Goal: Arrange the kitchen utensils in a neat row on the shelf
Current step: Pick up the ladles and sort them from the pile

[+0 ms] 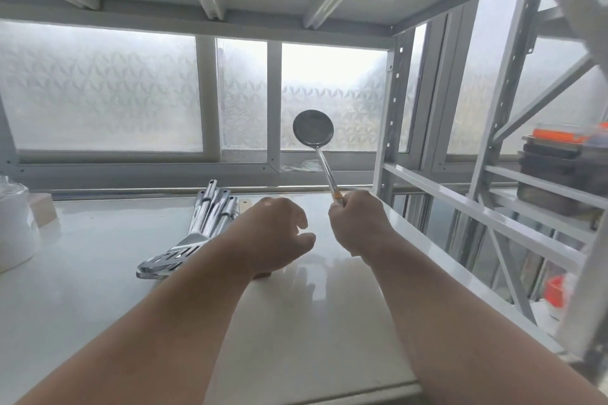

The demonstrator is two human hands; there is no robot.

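Over at the far right, on a neighbouring rack, dark stacked containers (556, 171) sit under an orange lid; what they hold cannot be made out through the blur. At the left edge of the shelf (98, 273) stands a white rounded jar (14, 223) with a clear lid, its contents hidden, and just beside it a pale wooden block (44, 212). The shelf itself is a glossy white board inside a white metal frame, backed by frosted patterned window panes. Lying on it left of centre is a bundle of steel utensils (197, 230), their handles pointing toward the window and pressed side by side, a slotted turner head nearest the camera on top of other shiny heads; a cream-coloured flat handle shows just to their right. The skimmer (314, 133) is off the shelf, held in the air: its round dark mesh-like head is raised against the window, tilted slightly left, on a thin bright steel shaft that runs down to an orange-tinted handle end. The right hand (357, 223) has its grip curled round that handle, fingers pressed closed on it. The left hand (274, 233) hovers over the shelf just right of the bundle, its grip loosely spread, thumb apart from the bent fingers, holding nothing that can be seen.
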